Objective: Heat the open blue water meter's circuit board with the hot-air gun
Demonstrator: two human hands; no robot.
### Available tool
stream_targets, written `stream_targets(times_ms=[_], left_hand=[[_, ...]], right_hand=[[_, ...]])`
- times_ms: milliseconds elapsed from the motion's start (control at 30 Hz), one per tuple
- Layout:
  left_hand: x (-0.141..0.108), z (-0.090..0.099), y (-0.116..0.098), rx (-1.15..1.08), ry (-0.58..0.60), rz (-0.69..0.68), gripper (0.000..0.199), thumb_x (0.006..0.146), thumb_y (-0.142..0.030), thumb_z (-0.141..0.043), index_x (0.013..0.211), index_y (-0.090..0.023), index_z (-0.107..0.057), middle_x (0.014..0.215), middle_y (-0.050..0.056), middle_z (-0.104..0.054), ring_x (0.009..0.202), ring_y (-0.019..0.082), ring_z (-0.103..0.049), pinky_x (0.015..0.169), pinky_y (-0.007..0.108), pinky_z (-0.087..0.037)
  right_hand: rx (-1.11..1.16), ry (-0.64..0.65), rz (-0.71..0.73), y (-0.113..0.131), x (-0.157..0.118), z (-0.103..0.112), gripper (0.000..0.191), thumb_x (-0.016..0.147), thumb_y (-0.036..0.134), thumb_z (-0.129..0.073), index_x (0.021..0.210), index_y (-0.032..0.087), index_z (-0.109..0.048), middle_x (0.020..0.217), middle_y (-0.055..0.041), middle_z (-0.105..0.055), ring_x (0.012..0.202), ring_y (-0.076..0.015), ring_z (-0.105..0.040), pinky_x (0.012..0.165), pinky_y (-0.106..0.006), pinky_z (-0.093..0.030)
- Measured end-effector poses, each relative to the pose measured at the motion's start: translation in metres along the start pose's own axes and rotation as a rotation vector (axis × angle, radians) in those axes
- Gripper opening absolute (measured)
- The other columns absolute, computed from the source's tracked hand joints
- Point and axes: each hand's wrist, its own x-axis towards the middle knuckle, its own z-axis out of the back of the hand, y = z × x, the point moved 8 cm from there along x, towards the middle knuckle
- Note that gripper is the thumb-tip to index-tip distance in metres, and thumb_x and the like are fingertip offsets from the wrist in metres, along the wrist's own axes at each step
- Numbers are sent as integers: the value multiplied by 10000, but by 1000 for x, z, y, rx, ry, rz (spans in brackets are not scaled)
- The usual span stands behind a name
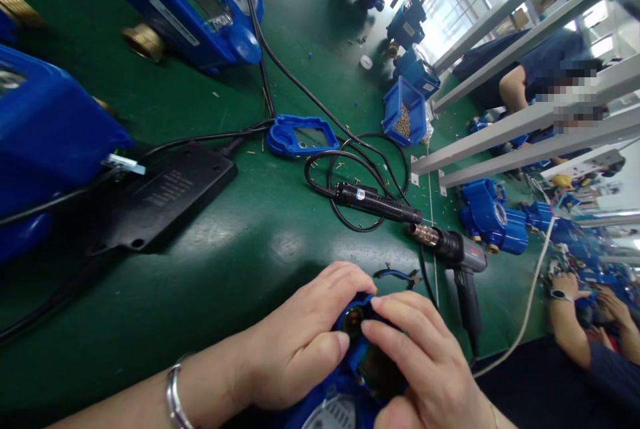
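Observation:
At the bottom of the view is a blue meter housing (pixel 361 357) with an open top and a dark round part inside. My left hand (pixel 300 339) wraps its far-left side, thumb pressing near the round part. My right hand (pixel 425 352) grips the opposite side, its fingertips on the upper rim. Both hands hide much of the housing. Just beyond them lie small blue-handled pliers (pixel 400 274). A black electric screwdriver (pixel 377 202) rests farther away, its tip by the nozzle of a heat gun (pixel 460 259).
A blue cover frame (pixel 303 136) and black power adapter (pixel 170 196) lie on the green table (pixel 240 296). Loose screws are scattered around. A blue bin (pixel 400 112) holds screws. Blue meters (pixel 200 9) stand left and beyond. Metal posts (pixel 480 142) rise at right; a co-worker's hands (pixel 570 289) are beyond.

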Motion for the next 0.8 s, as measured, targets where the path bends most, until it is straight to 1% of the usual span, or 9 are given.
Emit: stream_targets(times_ms=[67, 133, 200, 267, 400, 467, 600, 667, 800], left_hand=[[6, 0, 5, -17, -22, 12, 344, 848, -289, -345, 1100, -174, -549, 1055, 70, -571, 986, 254, -530, 937, 392, -424], [11, -1, 11, -70, -57, 19, 352, 879, -285, -296, 1035, -173, -591, 989, 56, -589, 933, 235, -554, 895, 368, -437], [16, -2, 18, -106, -97, 28, 393, 922, -282, -255, 983, -168, -626, 953, 53, -600, 913, 224, -567, 875, 353, -445], [19, -4, 23, -121, -120, 40, 469, 974, -304, -200, 968, -165, -648, 950, 58, -620, 916, 221, -574, 890, 353, -441], [20, -7, 24, -110, -118, 28, 620, 1025, -423, -99, 1028, -165, -662, 987, 70, -670, 913, 223, -569, 903, 369, -424], [20, -8, 23, -91, -114, 21, 674, 1022, -482, -66, 1019, -165, -661, 960, 69, -680, 877, 219, -563, 880, 370, -421], [19, -8, 21, -58, -155, 12, 691, 1018, -511, -61, 958, -160, -653, 889, 63, -669, 809, 208, -546, 821, 356, -418], [19, -8, 20, -51, -169, -4, 663, 1027, -483, -80, 949, -154, -651, 878, 63, -669, 792, 205, -542, 814, 355, -413], [20, -8, 18, -68, -176, -26, 587, 1037, -414, -131, 954, -149, -649, 916, 75, -681, 821, 213, -559, 827, 364, -418]], right_hand=[[26, -1, -7, 2, 12, 0, 558, 972, 594, -306, 998, 144, -636, 873, -92, -638, 854, -210, -600, 791, -345, -523], [45, 89, -27, 2, 20, -9, 580, 997, 556, -249, 858, 145, -635, 745, -67, -605, 749, -195, -574, 709, -353, -484], [36, 204, 22, 6, 23, -19, 605, 1007, 537, -220, 771, 145, -617, 696, -54, -581, 718, -192, -554, 689, -362, -448], [6, 275, 99, 11, 24, -24, 581, 1017, 498, -233, 768, 147, -623, 691, -45, -572, 714, -190, -537, 686, -363, -424], [-91, 369, 155, 12, 22, -31, 340, 987, 318, -391, 837, 147, -644, 768, -35, -593, 780, -194, -523, 756, -367, -417], [-125, 373, 166, 13, 20, -34, 258, 949, 256, -451, 813, 144, -640, 776, -38, -597, 805, -199, -520, 788, -372, -417], [-110, 260, 149, 16, 19, -32, 164, 861, 125, -508, 749, 131, -626, 721, -48, -582, 778, -200, -519, 736, -374, -403], [-85, 218, 129, 16, 18, -33, 166, 814, 90, -508, 680, 132, -595, 682, -50, -561, 734, -193, -503, 696, -372, -390], [-82, 228, 98, 13, 21, -39, 208, 773, 102, -481, 571, 145, -507, 620, -46, -486, 673, -183, -438, 652, -379, -373]])
